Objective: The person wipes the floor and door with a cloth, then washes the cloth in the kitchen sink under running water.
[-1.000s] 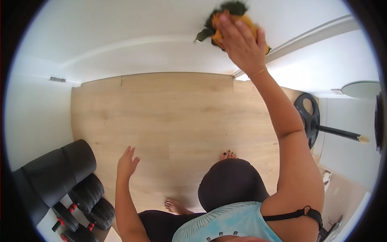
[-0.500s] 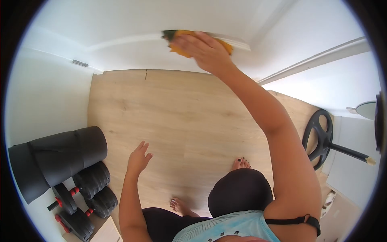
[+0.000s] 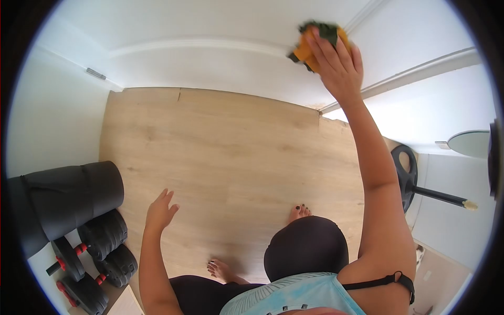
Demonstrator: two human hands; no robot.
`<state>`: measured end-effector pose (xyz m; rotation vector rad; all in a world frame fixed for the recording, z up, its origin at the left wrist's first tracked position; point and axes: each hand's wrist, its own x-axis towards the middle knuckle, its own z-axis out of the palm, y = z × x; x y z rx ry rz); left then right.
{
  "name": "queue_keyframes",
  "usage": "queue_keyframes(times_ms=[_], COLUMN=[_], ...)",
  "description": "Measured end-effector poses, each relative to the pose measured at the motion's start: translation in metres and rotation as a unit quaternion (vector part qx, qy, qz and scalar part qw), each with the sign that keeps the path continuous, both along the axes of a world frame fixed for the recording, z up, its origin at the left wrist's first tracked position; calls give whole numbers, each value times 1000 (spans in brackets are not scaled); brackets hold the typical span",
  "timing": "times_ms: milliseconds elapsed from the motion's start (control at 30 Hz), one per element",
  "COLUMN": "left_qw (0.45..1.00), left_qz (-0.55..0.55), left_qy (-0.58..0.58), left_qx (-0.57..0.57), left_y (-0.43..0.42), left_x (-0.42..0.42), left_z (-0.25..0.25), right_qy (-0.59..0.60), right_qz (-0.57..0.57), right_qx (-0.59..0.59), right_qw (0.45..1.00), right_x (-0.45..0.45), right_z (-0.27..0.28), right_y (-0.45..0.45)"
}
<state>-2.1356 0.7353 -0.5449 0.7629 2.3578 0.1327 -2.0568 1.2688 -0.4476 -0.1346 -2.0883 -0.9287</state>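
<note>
At the upper right, my right hand [image 3: 340,71] presses a yellow and dark green cloth [image 3: 304,51] flat on a white panelled door [image 3: 210,65]. Its fingers are spread over the cloth, near the door's right edge. Low on the left, my left hand [image 3: 161,211] hangs in the air above the wooden floor [image 3: 226,152], fingers apart and holding nothing. The nearest thing to it is a black rolled mat [image 3: 73,194].
Dumbbells with black plates and red collars [image 3: 102,234] lie below the mat. At the right are a black weight plate [image 3: 405,176] and a black bar [image 3: 441,196]. A round mirror [image 3: 470,143] sits beyond them. A metal hinge [image 3: 96,73] is at the left.
Since half a second ago, my right hand has moved the cloth right and slightly up across the door, after an earlier sweep left. My left hand stays open and the view has shifted slightly.
</note>
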Motion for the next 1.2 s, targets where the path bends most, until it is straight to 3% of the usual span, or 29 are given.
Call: queue_keyframes(times_ms=[133,300,333,433,467,500,567,633,700,800,900,967,1033,1200], left_qw=[1000,1000,999,999,999,999,998,997,999,998,998,997,995,996], left_qz=[-20,-19,-21,-22,-21,-30,-36,12,7,-5,6,29,40,45], left_qy=[7,-17,-26,-35,-38,-41,-43,-74,-44,-17,-53,-75,-94,-80], left_qx=[5,10,19,2,-3,-10,-22,-15,21,58,25,-6,-21,10], left_y=[-1,21,24,32,34,33,31,33,25,16,14,18,20,25], left_x=[0,0,2,7,8,9,9,8,12,22,34,39,40,27], left_z=[-12,-12,-13,-14,-14,-14,-8,6,8,10,21,27,30,34], right_qy=[11,-97,-133,-191,-278,-279,-460,-538,-558,-561,-491,-483,-400,-464], right_qz=[19,-12,33,83,131,133,203,119,4,-2,83,89,152,79], right_qx=[23,178,117,107,38,33,-178,-217,-332,-242,-320,-288,-316,-384], right_qw=[999,979,983,972,951,950,846,806,761,791,806,822,847,794], right_x=[-55,-87,-90,-107,-107,-105,-93,-34,21,40,7,-47,-99,-83], right_z=[4,-39,-47,-82,-97,-136,-214,-198,-222,-213,-233,-242,-262,-236], right_y=[-33,-47,-51,-61,-63,-56,-34,-25,-3,7,-9,-50,-86,-84])
